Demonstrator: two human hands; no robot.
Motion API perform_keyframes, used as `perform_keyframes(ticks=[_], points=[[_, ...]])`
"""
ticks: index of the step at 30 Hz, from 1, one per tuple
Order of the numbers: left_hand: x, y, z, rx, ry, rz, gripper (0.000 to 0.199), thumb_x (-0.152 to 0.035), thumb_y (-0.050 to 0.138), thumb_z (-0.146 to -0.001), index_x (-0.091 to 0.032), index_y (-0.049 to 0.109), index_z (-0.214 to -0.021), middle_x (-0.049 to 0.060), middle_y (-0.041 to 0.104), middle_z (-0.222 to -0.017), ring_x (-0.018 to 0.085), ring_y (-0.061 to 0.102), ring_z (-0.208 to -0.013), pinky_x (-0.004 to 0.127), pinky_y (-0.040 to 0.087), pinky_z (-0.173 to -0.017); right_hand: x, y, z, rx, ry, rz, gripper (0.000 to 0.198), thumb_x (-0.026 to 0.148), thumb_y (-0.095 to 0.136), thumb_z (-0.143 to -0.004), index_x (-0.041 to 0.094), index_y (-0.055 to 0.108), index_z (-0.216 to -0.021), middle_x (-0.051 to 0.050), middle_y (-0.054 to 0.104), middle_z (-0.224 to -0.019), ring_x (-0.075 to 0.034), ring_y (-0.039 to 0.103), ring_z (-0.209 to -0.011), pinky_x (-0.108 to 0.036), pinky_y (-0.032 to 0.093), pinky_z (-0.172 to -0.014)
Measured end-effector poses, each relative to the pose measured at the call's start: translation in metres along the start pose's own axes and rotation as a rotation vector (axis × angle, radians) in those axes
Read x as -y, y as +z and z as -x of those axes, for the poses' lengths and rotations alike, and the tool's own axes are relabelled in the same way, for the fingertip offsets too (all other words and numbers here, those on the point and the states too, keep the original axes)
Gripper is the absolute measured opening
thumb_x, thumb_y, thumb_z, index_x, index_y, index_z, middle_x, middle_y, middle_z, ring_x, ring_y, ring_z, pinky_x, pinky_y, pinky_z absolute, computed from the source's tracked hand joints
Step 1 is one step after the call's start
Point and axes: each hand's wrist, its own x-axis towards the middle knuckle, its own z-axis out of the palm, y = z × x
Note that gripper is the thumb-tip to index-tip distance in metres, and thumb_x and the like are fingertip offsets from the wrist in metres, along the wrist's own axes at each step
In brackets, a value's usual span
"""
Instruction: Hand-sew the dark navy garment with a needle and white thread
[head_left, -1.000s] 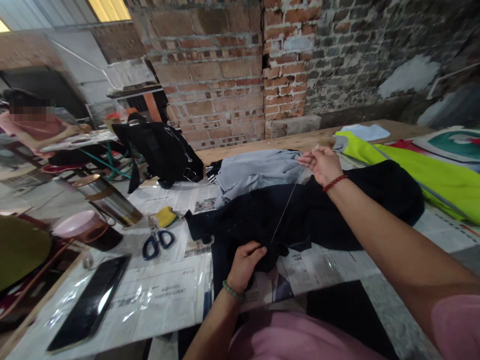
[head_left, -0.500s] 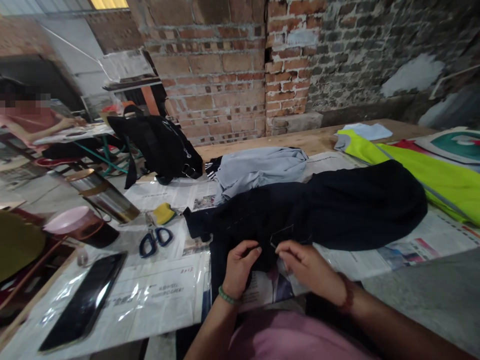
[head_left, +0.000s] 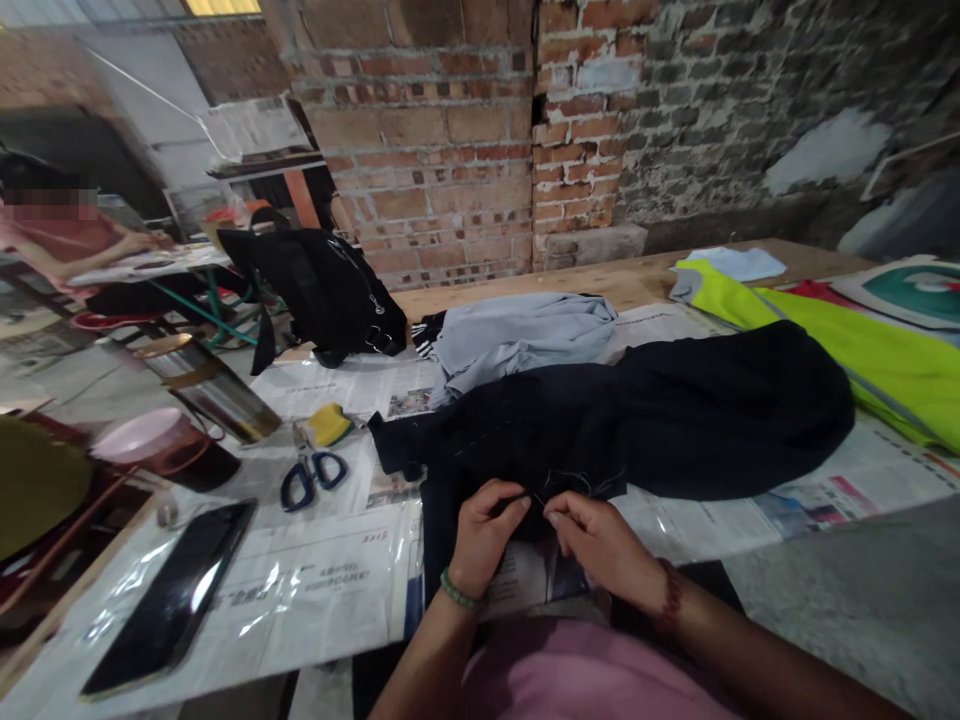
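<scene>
Pinching dk cloth (head_left: 525, 415) w/ L hand (head_left: 482, 535), thread (head_left: 539, 498) w/ R hand (head_left: 604, 545); both closed.

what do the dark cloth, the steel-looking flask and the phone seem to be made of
Dark cloth: a matt textile, judging by its soft folds and pale stitches; the fibre can't be told.
Flask: probably polished metal, perhaps stainless steel, from its silvery, mirror-like shine.
Phone: likely glass on its black upper face, which is glossy and throws back bright glare.

Room left — phone (head_left: 172, 600), scissors (head_left: 330, 470) beyond
</scene>
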Motion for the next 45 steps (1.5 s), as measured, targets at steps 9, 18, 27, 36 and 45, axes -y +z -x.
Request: perform_keyframes(ticks=[9,18,27,36,45], points=[[-0.003,0.0,0.001,0.079,0.185,-0.059,0.005,-0.02,0.063,-0.068,-0.019,0.068,-0.068,0.002,0.059,-0.065,0.014,0.055,-0.062,0.024,0.043,-0.058,-0.001,0.006,-0.002,0.004,0.051,-0.076,0.021,0.03,0.038,-0.083,0.019,0.049,-0.069,0.005,0.047,-0.05,-0.006,0.037,-0.038,-0.017,0.029,-0.038],[-0.001,0.005,0.002,0.153,0.268,-0.129,0.011,-0.014,0.058,-0.07,-0.02,0.067,-0.07,0.003,0.06,-0.067,0.013,0.056,-0.062,0.023,0.044,-0.058,0.003,0.004,-0.004,0.049,0.053,-0.018,0.01,0.025,0.033,-0.083,0.019,0.041,-0.087,0.005,0.053,-0.056,-0.008,0.047,-0.037,-0.019,0.036,-0.039],[0.004,0.004,0.0,0.076,0.397,-0.162,0.014,-0.009,0.056,-0.07,-0.019,0.065,-0.073,0.003,0.061,-0.073,0.013,0.057,-0.067,0.024,0.045,-0.061,0.02,-0.039,-0.024,-0.319,-0.4,0.343,0.026,0.02,0.037,-0.083,0.02,0.047,-0.107,-0.007,0.057,-0.1,-0.016,0.055,-0.089,-0.03,0.043,-0.079],[0.006,0.002,0.002,-0.002,0.454,-0.227,0.019,-0.003,0.053,-0.07,-0.019,0.063,-0.075,0.003,0.061,-0.075,0.013,0.057,-0.07,0.023,0.046,-0.061,0.015,-0.026,-0.023,-0.068,-0.075,0.079,0.032,0.026,0.036,-0.083,0.017,0.046,-0.113,0.002,0.059,-0.063,-0.012,0.055,-0.063,-0.026,0.043,-0.067],[0.005,0.004,0.002,-0.013,0.482,-0.255,0.019,-0.003,0.053,-0.07,-0.019,0.063,-0.076,0.002,0.06,-0.076,0.013,0.057,-0.072,0.023,0.047,-0.063,0.004,-0.024,-0.03,0.049,0.06,-0.072,0.023,0.03,0.055,-0.07,0.016,0.064,-0.086,-0.002,0.065,-0.075,-0.014,0.058,-0.07,-0.025,0.043,-0.066]])
